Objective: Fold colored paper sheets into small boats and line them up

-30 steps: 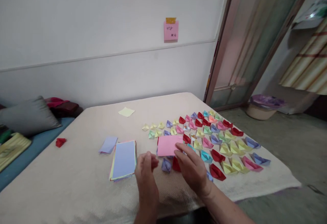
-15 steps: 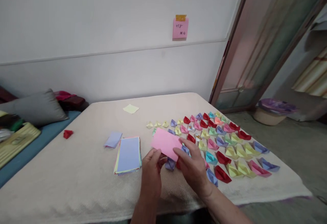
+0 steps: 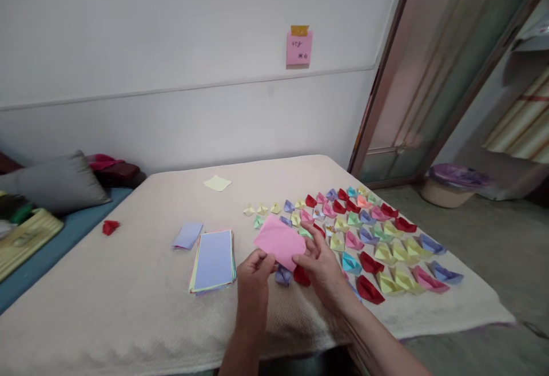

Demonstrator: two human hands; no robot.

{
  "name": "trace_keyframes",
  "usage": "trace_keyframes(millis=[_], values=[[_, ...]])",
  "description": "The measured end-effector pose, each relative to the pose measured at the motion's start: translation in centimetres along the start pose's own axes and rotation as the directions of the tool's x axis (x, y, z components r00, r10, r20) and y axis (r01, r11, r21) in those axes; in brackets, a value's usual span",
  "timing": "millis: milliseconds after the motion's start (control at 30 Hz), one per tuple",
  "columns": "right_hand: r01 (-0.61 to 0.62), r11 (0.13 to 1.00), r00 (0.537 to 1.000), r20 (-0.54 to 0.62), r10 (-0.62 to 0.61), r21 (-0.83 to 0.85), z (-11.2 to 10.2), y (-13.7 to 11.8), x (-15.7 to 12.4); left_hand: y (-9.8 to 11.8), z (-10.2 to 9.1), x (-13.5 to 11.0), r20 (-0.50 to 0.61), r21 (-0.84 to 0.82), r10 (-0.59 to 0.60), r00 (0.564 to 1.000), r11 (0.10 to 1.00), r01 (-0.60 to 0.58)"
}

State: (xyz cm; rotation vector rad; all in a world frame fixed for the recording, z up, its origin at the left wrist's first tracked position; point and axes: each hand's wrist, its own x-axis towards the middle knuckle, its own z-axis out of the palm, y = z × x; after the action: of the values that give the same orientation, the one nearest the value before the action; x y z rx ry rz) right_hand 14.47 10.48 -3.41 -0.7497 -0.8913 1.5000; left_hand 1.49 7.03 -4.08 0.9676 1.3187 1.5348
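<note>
Holding a pink sheet (image 3: pixel 279 241) between them, both hands are raised just above the near edge of the table (image 3: pixel 128 296). The left hand (image 3: pixel 253 277) pinches the sheet's near left corner between thumb and curled fingers. The right hand (image 3: pixel 322 268) pinches the near right edge, thumb on top, remaining fingers partly spread behind the paper. The sheet is flat, unfolded as far as can be seen, tilted with its far end higher, and clear of the cloth.

Directly below the sheet lie a lilac boat (image 3: pixel 283 276) and a red boat (image 3: pixel 301 276), side by side. To the right, folded paper boats (image 3: pixel 377 233) in red, pink, yellow, green, blue and lilac are laid out in rows reaching the table's right edge. Left of the hands sits a stack of coloured paper (image 3: pixel 213 260), lilac uppermost, with a loose lilac sheet (image 3: pixel 187 235) just beside it. A yellow note (image 3: pixel 217 183) lies farther back.

Off the table, a red folded piece (image 3: pixel 110 227) rests on a blue mat (image 3: pixel 64 244), near a grey cushion (image 3: pixel 60 182). A pink sticky note (image 3: pixel 299 47) is fixed to the wall.
</note>
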Motion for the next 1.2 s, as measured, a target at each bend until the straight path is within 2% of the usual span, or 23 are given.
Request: trace_keyframes(millis=[100, 200, 433, 500, 633, 700, 833, 933, 1033, 1200], values=[[-0.047, 0.998, 0.998, -0.036, 0.048, 0.027, 0.1, 0.3, 0.1, -0.7, 0.2, 0.0, -0.005, 0.02, 0.002, 1.0, 1.0, -0.001], [-0.023, 0.999, 0.997, -0.069, 0.024, 0.024, -0.2, 0.6, 0.2, -1.2, 0.2, 0.1, -0.019, 0.051, 0.009, 1.0, 0.999, -0.008], [0.0, 0.994, 0.989, -0.146, -0.016, -0.109, -0.9, 1.1, 0.4, -1.3, 0.4, 0.0, -0.002, 0.056, -0.004, 1.0, 0.998, 0.004], [0.017, 0.982, 0.993, -0.114, -0.039, -0.186, -0.9, 0.8, 0.3, -1.2, 0.3, 0.0, 0.002, 0.051, -0.012, 1.0, 0.999, 0.011], [0.107, 0.928, 0.994, 0.072, -0.087, -0.357, -0.8, -0.5, 0.1, -0.7, -0.3, 0.2, -0.004, 0.073, -0.023, 1.0, 0.997, 0.023], [0.126, 0.893, 0.989, 0.129, -0.077, -0.432, -1.0, -1.1, 0.1, -0.4, -0.6, 0.3, 0.001, 0.105, -0.019, 1.0, 0.994, 0.019], [0.154, 0.832, 0.984, 0.157, -0.082, -0.534, -1.5, -1.3, 0.4, 0.2, -1.1, 0.6, 0.047, 0.165, 0.002, 0.999, 0.986, -0.01], [0.164, 0.836, 0.982, 0.166, -0.089, -0.523, -2.0, -0.8, 0.8, 0.4, -1.1, 0.8, 0.061, 0.192, 0.006, 0.998, 0.981, -0.018], [0.133, 0.864, 0.982, 0.181, -0.049, -0.486, -2.4, -0.3, 1.1, 0.4, -1.1, 0.7, 0.075, 0.129, -0.019, 0.997, 0.992, 0.009], [0.11, 0.836, 0.976, 0.217, 0.011, -0.537, -2.7, -0.7, 1.1, 0.1, -1.1, 0.7, 0.084, 0.015, -0.043, 0.996, 0.999, 0.041]])
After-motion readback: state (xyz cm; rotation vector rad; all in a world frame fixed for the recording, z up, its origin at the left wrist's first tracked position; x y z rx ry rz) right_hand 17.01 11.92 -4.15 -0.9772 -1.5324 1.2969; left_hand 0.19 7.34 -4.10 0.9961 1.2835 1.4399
